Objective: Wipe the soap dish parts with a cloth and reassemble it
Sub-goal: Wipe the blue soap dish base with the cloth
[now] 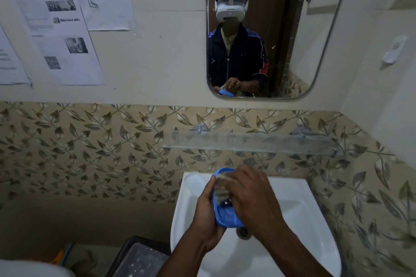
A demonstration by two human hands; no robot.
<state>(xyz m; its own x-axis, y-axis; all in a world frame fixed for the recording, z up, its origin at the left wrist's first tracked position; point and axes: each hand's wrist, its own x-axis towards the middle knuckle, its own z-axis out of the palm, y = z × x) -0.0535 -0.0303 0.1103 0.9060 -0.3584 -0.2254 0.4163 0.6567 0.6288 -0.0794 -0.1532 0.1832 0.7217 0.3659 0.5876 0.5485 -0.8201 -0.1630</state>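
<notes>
A blue plastic soap dish part (227,217) is held over the white sink (299,213). My left hand (206,213) grips its left rim from outside, fingers curled round it. My right hand (249,195) presses into the dish from the right, covering most of it. A blurred greyish cloth (221,184) shows between my fingers and the inside of the dish. The other parts of the dish are not visible.
The sink drain (242,231) lies just below the hands. A glass shelf (249,144) runs along the leaf-patterned tiles above. A mirror (270,29) hangs higher up. A dark bin with a clear lid (139,258) stands left of the sink.
</notes>
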